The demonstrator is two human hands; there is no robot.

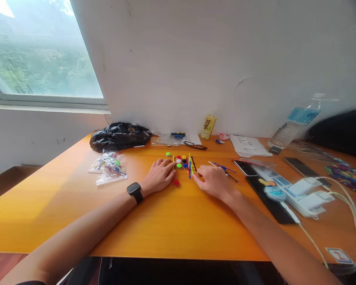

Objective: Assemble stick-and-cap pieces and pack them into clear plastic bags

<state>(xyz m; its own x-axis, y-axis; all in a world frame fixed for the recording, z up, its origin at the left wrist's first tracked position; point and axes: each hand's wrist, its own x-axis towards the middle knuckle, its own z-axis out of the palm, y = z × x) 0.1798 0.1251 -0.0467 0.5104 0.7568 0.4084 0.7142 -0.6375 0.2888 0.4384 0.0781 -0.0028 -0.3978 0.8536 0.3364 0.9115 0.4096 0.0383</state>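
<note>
My left hand [161, 175] lies flat on the table, fingers spread. Its fingertips are beside a thin green plastic stick [173, 161], and a red disc-shaped piece [176, 183] sits just right of the hand. Between my hands is a small cluster of round pieces, among them a white one [178, 161], a yellow one [184, 157] and a blue one [185, 166]. My right hand [215, 180] is curled, its fingertips at the lower end of a bunch of coloured sticks [190, 164]; what it holds, if anything, is hidden. More blue and black sticks [225, 168] show behind it.
Clear bags of small parts [109, 166] and a black plastic bag [120, 136] are left. A yellow drink carton [208, 126] and papers [249, 145] stand or lie behind. Phones, a power strip [287, 190] with cables, and a water bottle [293, 124] crowd the right.
</note>
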